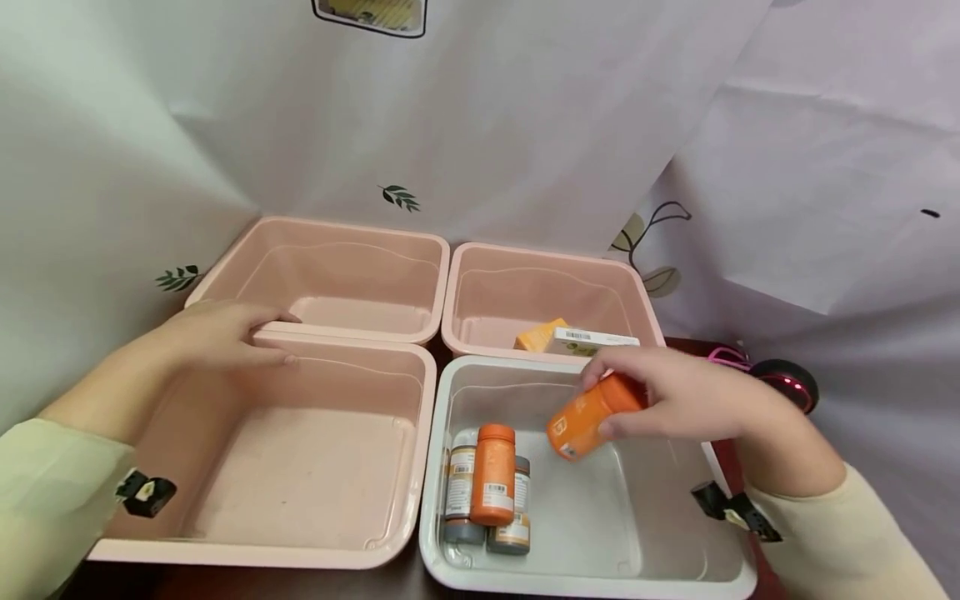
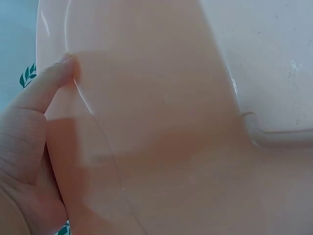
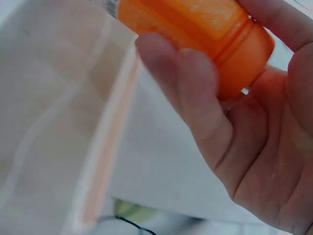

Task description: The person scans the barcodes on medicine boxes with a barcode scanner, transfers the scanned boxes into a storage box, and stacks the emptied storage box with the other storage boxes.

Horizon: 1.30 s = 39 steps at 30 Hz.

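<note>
My right hand [image 1: 667,396] grips an orange bottle [image 1: 585,423] by its cap end, tilted over the right half of the white bin [image 1: 630,575]. In the right wrist view the thumb and fingers curl round the orange bottle [image 3: 195,29]. Inside the white bin, at its left, another orange bottle [image 1: 493,475] lies on top of several grey-capped bottles [image 1: 461,483]. My left hand [image 1: 225,333] rests on the far rim of the front pink bin [image 1: 416,417]. The left wrist view shows the thumb [image 2: 54,81] against that bin's inner wall.
Behind stand two more pink bins, the back left one [image 1: 352,258] and the back right one [image 1: 555,267]. The back right bin holds a yellow box [image 1: 540,335] and a white box [image 1: 592,340]. A black round device [image 1: 786,383] with a red light lies at the right. Patterned cloth hangs behind.
</note>
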Available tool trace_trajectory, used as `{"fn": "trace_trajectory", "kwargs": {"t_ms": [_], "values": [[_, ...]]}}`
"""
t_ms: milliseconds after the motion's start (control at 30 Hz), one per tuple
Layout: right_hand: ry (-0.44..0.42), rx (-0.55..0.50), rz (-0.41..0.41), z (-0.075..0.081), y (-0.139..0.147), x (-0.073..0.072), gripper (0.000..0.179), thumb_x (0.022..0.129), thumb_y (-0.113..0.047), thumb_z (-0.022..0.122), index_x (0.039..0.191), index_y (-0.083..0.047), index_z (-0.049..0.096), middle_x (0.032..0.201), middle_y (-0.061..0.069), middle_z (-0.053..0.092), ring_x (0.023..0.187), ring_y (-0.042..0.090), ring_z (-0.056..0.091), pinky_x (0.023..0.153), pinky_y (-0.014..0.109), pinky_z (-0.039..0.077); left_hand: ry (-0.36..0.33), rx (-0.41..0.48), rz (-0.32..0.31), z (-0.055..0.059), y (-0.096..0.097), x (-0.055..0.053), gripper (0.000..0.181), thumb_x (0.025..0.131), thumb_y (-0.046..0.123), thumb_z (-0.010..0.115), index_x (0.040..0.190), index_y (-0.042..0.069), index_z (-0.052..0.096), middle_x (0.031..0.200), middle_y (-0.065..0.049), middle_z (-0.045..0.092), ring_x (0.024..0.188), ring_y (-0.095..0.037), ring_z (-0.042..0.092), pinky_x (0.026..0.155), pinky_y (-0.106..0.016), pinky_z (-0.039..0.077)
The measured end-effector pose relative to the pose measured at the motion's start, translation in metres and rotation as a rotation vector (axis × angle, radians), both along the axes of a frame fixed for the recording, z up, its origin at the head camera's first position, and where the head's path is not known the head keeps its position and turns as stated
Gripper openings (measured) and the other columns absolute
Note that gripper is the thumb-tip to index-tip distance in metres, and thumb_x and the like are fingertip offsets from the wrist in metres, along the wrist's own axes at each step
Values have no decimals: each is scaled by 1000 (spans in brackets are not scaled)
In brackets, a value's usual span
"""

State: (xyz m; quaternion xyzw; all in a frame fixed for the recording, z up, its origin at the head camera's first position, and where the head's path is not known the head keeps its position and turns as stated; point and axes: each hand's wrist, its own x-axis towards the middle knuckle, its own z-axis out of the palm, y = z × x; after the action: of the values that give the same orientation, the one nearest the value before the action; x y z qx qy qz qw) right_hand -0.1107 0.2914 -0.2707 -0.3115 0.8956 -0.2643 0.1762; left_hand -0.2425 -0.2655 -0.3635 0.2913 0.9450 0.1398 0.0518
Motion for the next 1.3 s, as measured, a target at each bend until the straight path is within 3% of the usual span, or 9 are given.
{"fn": "trace_trajectory", "kwargs": {"t_ms": [67, 167, 300, 367, 533, 667, 833, 1133, 1300], "values": [[30, -29, -10, 12, 7, 3, 25, 100, -26, 79, 120, -30, 64, 92, -8, 66, 74, 12, 62, 64, 29, 53, 3, -1, 5, 0, 0, 1, 55, 90, 48, 85, 131, 15, 72, 113, -1, 75, 102, -22, 68, 91, -54, 52], [62, -129, 36, 22, 21, 7, 26, 102, -10, 74, 120, -28, 69, 105, -5, 68, 83, 14, 65, 59, 29, 53, 9, 2, 4, 0, -1, 0, 54, 89, 46, 86, 131, 14, 72, 112, -1, 75, 100, -22, 68, 90, -53, 52], [81, -244, 91, 20, 42, 12, 43, 92, 5, 80, 122, -24, 72, 132, 0, 65, 115, 15, 63, 68, 31, 60, 9, 9, 2, -1, 1, -3, 53, 89, 46, 86, 131, 16, 73, 110, 2, 75, 99, -21, 68, 90, -52, 52], [67, -271, 84, 18, 52, 16, 49, 87, 9, 84, 125, -19, 70, 137, 4, 63, 125, 16, 60, 73, 33, 62, 7, 15, -2, -2, 2, -4, 53, 89, 46, 86, 131, 16, 73, 110, 2, 75, 99, -21, 68, 90, -52, 52], [99, -260, 12, 13, 74, 28, 64, 79, 12, 89, 133, -13, 66, 142, 4, 63, 124, 15, 62, 75, 34, 62, 9, 9, -6, -3, 4, -6, 53, 89, 47, 86, 131, 16, 73, 111, 1, 75, 100, -22, 69, 90, -53, 52], [175, -232, -100, 13, 89, 37, 67, 76, 12, 91, 134, -12, 67, 133, 3, 68, 98, 18, 71, 70, 31, 61, 13, 0, -2, -4, 5, -7, 54, 89, 49, 85, 131, 17, 72, 111, 1, 75, 100, -22, 68, 90, -53, 52], [247, -230, -323, 5, 105, 47, 65, 72, 12, 93, 129, -9, 69, 112, 3, 75, 76, 21, 72, 62, 31, 60, 4, 15, -7, -5, 6, -5, 52, 90, 47, 85, 129, 16, 73, 110, 1, 75, 100, -21, 68, 90, -52, 52], [414, -130, -589, -18, 146, 56, 57, 71, 3, 98, 121, -12, 75, 87, -2, 75, 65, 15, 68, 60, 19, 52, -2, 10, -7, -2, 5, -6, 56, 90, 48, 85, 133, 14, 72, 117, -6, 75, 107, -26, 69, 92, -55, 52], [433, -40, -692, -25, 169, 60, 46, 77, -8, 97, 117, -17, 76, 86, -9, 73, 67, 10, 65, 61, 17, 49, -14, 11, -8, -1, 6, -6, 55, 90, 47, 85, 132, 15, 72, 114, -2, 75, 104, -22, 68, 91, -53, 52]]}}
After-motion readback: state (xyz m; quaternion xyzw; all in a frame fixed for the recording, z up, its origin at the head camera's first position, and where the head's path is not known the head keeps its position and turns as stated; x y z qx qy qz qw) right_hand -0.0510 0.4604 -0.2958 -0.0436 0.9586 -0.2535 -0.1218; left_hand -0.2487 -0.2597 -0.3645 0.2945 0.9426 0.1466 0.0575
